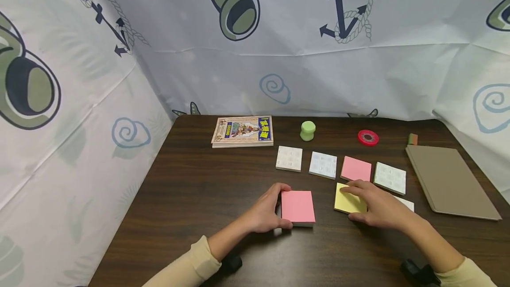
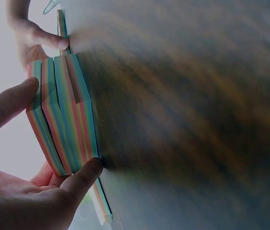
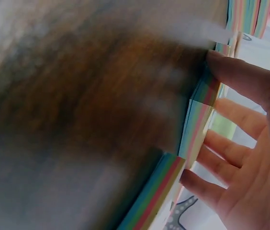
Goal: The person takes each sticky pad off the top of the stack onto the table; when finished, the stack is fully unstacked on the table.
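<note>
Left hand [image 1: 264, 211]: gripping pink-topped stack [image 1: 298, 206], near middle of table [image 1: 179, 216]. Right hand [image 1: 378, 203]: pinching yellow pad [image 1: 345, 200], right of stack. Advised: steady left grip, pad kept level, edges squared.

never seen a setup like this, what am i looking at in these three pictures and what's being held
There's no robot here: these are a person's own two hands. The wide picture comes from a camera on the head, looking forward and down. The two close-ups come from cameras on the wrists, one per hand, so the table looks tipped sideways.

The left hand grips a pink-topped stack with striped sides. The right hand has thumb and fingers on a yellow pad.

Around them lie white pads, a pink pad and a brown folder. Further back are a book, a green tub and a red disc.
</note>
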`<state>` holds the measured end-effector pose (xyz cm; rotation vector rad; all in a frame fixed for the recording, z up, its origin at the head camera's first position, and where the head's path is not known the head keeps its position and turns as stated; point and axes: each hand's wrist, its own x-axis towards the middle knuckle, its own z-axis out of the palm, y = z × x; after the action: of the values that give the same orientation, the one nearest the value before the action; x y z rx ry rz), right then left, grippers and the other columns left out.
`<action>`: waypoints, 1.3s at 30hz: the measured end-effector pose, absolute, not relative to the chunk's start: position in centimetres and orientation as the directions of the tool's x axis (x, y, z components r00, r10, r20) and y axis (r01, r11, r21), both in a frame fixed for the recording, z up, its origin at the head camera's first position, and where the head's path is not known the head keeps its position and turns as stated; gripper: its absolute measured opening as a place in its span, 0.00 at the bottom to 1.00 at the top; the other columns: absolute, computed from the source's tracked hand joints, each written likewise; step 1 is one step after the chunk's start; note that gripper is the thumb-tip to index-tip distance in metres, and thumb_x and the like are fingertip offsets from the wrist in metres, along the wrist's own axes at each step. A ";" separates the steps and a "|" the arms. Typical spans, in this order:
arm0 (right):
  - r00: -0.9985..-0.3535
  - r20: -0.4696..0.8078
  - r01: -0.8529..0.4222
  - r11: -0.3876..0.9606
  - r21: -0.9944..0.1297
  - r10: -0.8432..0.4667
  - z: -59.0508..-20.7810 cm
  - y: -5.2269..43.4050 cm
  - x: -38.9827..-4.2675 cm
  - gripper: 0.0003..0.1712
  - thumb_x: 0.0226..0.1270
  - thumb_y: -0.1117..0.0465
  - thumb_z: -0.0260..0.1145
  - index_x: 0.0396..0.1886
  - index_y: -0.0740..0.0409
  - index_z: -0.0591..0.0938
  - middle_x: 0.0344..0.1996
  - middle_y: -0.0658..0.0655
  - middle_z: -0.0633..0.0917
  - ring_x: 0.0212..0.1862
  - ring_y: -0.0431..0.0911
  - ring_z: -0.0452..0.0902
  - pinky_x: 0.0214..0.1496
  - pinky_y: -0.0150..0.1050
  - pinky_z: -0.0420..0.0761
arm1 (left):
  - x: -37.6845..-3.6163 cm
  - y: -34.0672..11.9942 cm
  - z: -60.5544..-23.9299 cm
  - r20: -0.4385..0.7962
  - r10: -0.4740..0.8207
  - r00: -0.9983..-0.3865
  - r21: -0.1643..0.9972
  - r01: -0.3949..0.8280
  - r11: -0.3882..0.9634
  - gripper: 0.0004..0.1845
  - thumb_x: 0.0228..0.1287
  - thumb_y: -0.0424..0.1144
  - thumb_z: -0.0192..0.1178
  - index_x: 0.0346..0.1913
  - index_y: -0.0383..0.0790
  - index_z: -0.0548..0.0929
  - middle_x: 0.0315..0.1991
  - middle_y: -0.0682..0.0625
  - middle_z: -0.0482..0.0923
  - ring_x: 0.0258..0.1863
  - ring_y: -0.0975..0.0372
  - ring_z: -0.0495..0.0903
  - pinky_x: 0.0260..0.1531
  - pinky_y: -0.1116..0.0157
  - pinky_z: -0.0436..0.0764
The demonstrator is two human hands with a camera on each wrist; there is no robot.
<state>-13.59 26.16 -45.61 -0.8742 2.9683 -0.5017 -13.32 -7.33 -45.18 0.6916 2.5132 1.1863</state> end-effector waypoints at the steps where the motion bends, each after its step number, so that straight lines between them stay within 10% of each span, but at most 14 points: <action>1: -0.843 0.080 -0.529 0.793 -0.303 -0.532 -45.6 26.2 -13.6 0.38 0.46 0.52 0.81 0.59 0.55 0.80 0.54 0.57 0.79 0.60 0.58 0.73 0.58 0.57 0.74 | -13.3 -7.3 -45.2 -0.044 0.529 -0.847 0.778 0.303 0.550 0.44 0.42 0.36 0.80 0.64 0.42 0.66 0.58 0.51 0.70 0.56 0.61 0.70 0.59 0.59 0.69; 25: -0.620 0.160 -0.768 0.552 -0.323 -0.768 -43.0 16.1 -12.2 0.37 0.56 0.45 0.75 0.65 0.50 0.76 0.66 0.56 0.72 0.66 0.48 0.66 0.63 0.49 0.72 | -13.4 -7.4 -45.2 -0.039 0.540 -0.841 0.772 0.318 0.551 0.45 0.41 0.37 0.80 0.63 0.40 0.66 0.59 0.49 0.70 0.58 0.59 0.70 0.61 0.57 0.69; 39: -0.677 0.172 -0.712 0.579 -0.397 -0.715 -44.3 15.3 -12.8 0.38 0.52 0.48 0.78 0.64 0.48 0.76 0.62 0.51 0.73 0.61 0.43 0.68 0.58 0.45 0.76 | -13.6 -7.3 -45.3 -0.016 0.557 -0.831 0.740 0.364 0.565 0.46 0.39 0.35 0.80 0.64 0.39 0.66 0.58 0.50 0.70 0.56 0.59 0.71 0.59 0.58 0.70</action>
<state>-12.84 15.29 -44.26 -1.2588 2.7851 -0.6958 -13.61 -7.30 -45.31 0.7661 2.5519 1.1220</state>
